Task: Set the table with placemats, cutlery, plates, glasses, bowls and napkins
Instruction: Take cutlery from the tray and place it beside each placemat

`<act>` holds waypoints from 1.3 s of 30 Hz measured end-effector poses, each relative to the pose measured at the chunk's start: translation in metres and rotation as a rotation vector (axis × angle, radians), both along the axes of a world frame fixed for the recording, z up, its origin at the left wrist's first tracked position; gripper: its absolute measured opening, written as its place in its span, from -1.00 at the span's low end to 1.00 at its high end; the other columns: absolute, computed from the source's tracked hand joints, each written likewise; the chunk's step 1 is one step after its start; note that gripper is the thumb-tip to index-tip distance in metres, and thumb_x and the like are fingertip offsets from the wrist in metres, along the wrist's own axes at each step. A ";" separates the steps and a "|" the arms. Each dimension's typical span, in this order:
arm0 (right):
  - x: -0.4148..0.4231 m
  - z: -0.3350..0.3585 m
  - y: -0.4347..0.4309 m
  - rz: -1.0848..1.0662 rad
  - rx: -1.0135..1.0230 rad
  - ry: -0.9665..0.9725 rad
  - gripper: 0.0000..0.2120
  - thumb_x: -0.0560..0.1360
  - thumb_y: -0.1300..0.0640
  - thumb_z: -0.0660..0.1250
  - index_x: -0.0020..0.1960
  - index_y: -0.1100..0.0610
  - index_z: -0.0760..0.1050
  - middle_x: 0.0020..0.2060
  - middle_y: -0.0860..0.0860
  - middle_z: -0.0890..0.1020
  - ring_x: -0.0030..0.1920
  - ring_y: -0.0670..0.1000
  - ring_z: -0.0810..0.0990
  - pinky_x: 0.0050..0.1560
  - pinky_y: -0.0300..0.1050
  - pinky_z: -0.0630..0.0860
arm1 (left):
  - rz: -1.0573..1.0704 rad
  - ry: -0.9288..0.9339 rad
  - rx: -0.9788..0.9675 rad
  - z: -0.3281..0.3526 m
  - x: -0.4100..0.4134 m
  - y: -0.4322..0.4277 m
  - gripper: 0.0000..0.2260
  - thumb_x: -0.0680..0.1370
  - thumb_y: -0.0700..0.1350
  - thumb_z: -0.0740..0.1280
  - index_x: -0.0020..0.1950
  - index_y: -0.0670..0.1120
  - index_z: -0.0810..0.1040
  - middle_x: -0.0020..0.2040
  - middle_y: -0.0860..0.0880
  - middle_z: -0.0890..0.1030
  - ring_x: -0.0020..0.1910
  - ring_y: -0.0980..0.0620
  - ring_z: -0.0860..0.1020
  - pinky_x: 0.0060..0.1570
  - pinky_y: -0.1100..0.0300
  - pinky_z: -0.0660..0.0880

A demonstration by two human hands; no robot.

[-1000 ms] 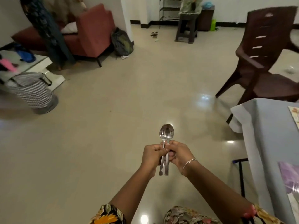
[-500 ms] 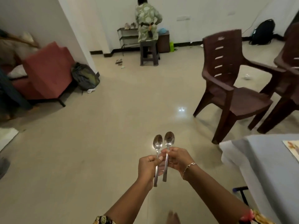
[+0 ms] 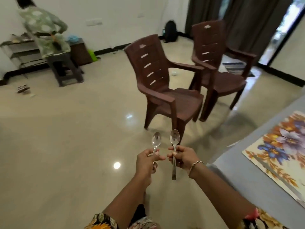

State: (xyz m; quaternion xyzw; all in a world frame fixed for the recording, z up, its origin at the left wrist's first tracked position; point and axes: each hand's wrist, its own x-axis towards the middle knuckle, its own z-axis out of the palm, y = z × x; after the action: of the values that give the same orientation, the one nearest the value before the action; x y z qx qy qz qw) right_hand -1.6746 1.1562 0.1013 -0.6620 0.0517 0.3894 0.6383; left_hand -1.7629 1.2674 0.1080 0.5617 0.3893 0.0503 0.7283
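Note:
I hold one steel spoon in each hand, both upright with bowls up, out in front of me over the floor. My left hand (image 3: 146, 160) grips the left spoon (image 3: 156, 139) by its handle. My right hand (image 3: 183, 157), with a bracelet at the wrist, grips the right spoon (image 3: 174, 138), whose handle hangs below the fingers. The two spoons stand a little apart. To the right lies the table (image 3: 247, 171) under a grey-blue cloth, with a floral placemat (image 3: 280, 146) on it.
Two brown plastic armchairs stand ahead, the nearer chair (image 3: 165, 83) and the farther chair (image 3: 219, 63) beside it, close to the table's far end. A person (image 3: 44, 33) is at a stool and rack at the far left. Shiny tiled floor (image 3: 66, 138) spreads to the left.
The spoons, held together in both hands a second ago, are now separated, one in each hand. My view has swung right, bringing the chairs, table and placemat into sight.

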 end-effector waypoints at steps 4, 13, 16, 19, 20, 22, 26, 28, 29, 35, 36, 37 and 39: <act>0.053 -0.002 0.014 -0.227 -0.003 0.075 -0.77 0.51 0.48 0.13 -0.10 0.25 0.50 -0.32 0.14 0.58 -0.36 0.01 0.58 -0.38 -0.20 0.57 | -0.172 -0.009 -0.033 -0.005 0.077 0.035 -0.90 0.59 -0.18 0.25 0.04 -0.17 0.53 -0.26 -0.13 0.67 -0.63 0.16 0.23 -0.62 0.35 0.14; 0.141 0.007 0.025 -0.658 -0.028 0.133 -0.78 0.51 0.47 0.15 -0.16 0.23 0.48 -0.41 0.09 0.58 -0.52 -0.08 0.60 -0.50 -0.25 0.53 | -0.566 -0.009 -0.065 0.000 0.226 0.073 -0.86 0.60 -0.23 0.21 -0.05 -0.13 0.56 -0.31 -0.07 0.64 -0.54 0.12 0.30 -0.59 0.35 0.23; 0.157 0.007 0.014 -0.803 -0.020 0.117 -0.80 0.52 0.45 0.17 -0.15 0.23 0.48 -0.34 0.10 0.52 -0.51 -0.09 0.60 -0.49 -0.27 0.53 | -0.704 0.004 -0.076 -0.008 0.265 0.059 -0.85 0.61 -0.21 0.20 -0.07 -0.14 0.55 -0.29 -0.07 0.64 -0.53 0.10 0.32 -0.60 0.34 0.24; 0.170 0.005 -0.008 -0.953 -0.022 0.093 -0.84 0.51 0.44 0.19 -0.11 0.24 0.48 -0.33 0.11 0.51 -0.44 -0.02 0.60 -0.48 -0.26 0.54 | -0.815 0.021 -0.081 -0.012 0.300 0.034 -0.84 0.60 -0.23 0.20 -0.10 -0.13 0.55 -0.36 -0.03 0.64 -0.54 0.10 0.31 -0.61 0.36 0.24; 0.173 0.004 -0.017 -1.019 -0.011 0.092 -0.84 0.51 0.44 0.20 -0.11 0.24 0.48 -0.32 0.11 0.51 -0.38 0.02 0.59 -0.47 -0.25 0.55 | -0.852 0.026 -0.086 -0.013 0.311 0.023 -0.84 0.60 -0.24 0.20 -0.10 -0.14 0.56 -0.39 -0.02 0.64 -0.53 0.10 0.31 -0.62 0.36 0.24; 0.179 0.001 -0.036 -1.138 0.007 0.096 -0.86 0.51 0.43 0.20 -0.09 0.25 0.47 -0.30 0.12 0.51 -0.31 0.06 0.55 -0.46 -0.25 0.56 | -0.938 0.047 -0.089 -0.018 0.330 -0.001 -0.85 0.60 -0.24 0.21 -0.10 -0.14 0.55 -0.39 -0.03 0.64 -0.51 0.08 0.32 -0.62 0.36 0.25; 0.187 -0.002 -0.076 -1.325 0.015 0.068 -0.84 0.50 0.45 0.19 -0.06 0.26 0.49 -0.35 0.12 0.52 -0.42 -0.01 0.56 -0.45 -0.23 0.56 | -1.131 0.067 -0.110 -0.023 0.364 -0.057 -0.84 0.60 -0.26 0.19 -0.12 -0.15 0.54 -0.36 -0.07 0.63 -0.57 0.13 0.37 -0.61 0.35 0.28; 0.187 -0.004 -0.094 -1.411 0.010 0.056 -0.84 0.50 0.45 0.20 -0.07 0.26 0.50 -0.37 0.12 0.53 -0.44 -0.02 0.56 -0.45 -0.23 0.55 | -1.225 0.079 -0.102 -0.019 0.375 -0.083 -0.83 0.60 -0.28 0.18 -0.10 -0.18 0.53 -0.34 -0.10 0.61 -0.60 0.16 0.38 -0.61 0.35 0.29; 0.185 -0.006 -0.101 -1.446 -0.001 0.056 -0.84 0.50 0.45 0.20 -0.06 0.26 0.51 -0.37 0.12 0.53 -0.43 -0.01 0.55 -0.46 -0.23 0.55 | -1.277 0.083 -0.090 -0.017 0.379 -0.095 -0.84 0.60 -0.28 0.18 -0.08 -0.20 0.53 -0.33 -0.10 0.60 -0.60 0.16 0.37 -0.61 0.36 0.28; 0.176 -0.006 -0.140 -1.692 -0.192 0.031 -0.76 0.56 0.37 0.14 -0.25 0.22 0.45 -0.45 0.12 0.46 -0.47 0.04 0.49 -0.48 -0.22 0.49 | -1.552 0.055 0.007 -0.009 0.397 -0.179 -0.81 0.60 -0.29 0.15 -0.13 -0.18 0.52 -0.34 -0.09 0.60 -0.58 0.12 0.30 -0.64 0.36 0.23; 0.170 -0.010 -0.146 -1.739 -0.303 0.017 -0.72 0.57 0.34 0.13 -0.29 0.20 0.41 -0.44 0.11 0.47 -0.45 0.05 0.50 -0.43 -0.19 0.49 | -1.611 0.045 0.019 -0.008 0.396 -0.191 -0.80 0.61 -0.28 0.15 -0.14 -0.18 0.51 -0.32 -0.11 0.59 -0.59 0.13 0.31 -0.63 0.36 0.24; 0.164 -0.014 -0.151 -1.767 -0.465 0.019 -0.72 0.58 0.31 0.12 -0.30 0.19 0.40 -0.39 0.14 0.50 -0.37 0.11 0.54 -0.31 -0.12 0.52 | -1.668 0.036 0.026 -0.006 0.395 -0.203 -0.80 0.62 -0.27 0.14 -0.14 -0.18 0.50 -0.31 -0.12 0.60 -0.59 0.13 0.33 -0.61 0.35 0.25; 0.154 -0.019 -0.159 -1.783 -0.744 0.035 -0.78 0.59 0.25 0.11 -0.14 0.24 0.48 -0.17 0.23 0.58 -0.08 0.22 0.56 -0.05 0.01 0.47 | -1.765 0.015 0.042 -0.003 0.392 -0.227 -0.81 0.62 -0.27 0.15 -0.14 -0.19 0.50 -0.32 -0.13 0.61 -0.59 0.13 0.39 -0.60 0.34 0.27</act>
State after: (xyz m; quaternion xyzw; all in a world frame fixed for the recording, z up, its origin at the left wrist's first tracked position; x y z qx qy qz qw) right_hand -1.5201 0.9967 0.0825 -0.5335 0.6647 -0.2697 0.4481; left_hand -1.3709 1.0409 0.1047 0.6712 -0.1826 -0.5271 0.4883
